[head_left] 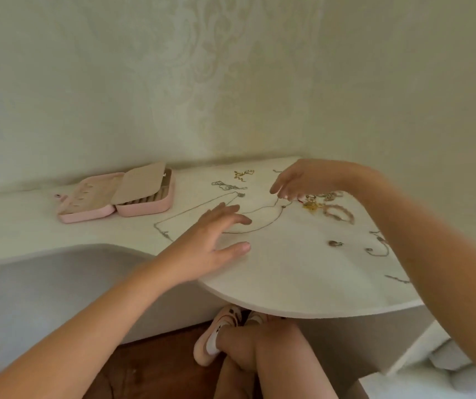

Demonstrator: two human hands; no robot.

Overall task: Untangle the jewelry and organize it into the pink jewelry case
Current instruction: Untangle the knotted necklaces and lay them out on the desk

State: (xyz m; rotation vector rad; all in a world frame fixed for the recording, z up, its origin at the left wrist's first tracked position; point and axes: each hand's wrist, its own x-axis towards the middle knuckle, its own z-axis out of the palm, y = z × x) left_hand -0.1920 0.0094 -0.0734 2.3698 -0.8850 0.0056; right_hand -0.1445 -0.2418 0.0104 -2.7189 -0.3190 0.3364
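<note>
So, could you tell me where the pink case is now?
Head view: the pink case lies open on the table, far left by the wall, left of the left hand.

No readable text, label, brand or number appears on anything here.

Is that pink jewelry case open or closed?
Open: the pink jewelry case lies flat, both halves spread side by side, a beige flap lifted over the right half.

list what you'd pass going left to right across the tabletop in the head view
pink jewelry case → left hand → right hand → small thin chain near the table's right edge
</note>
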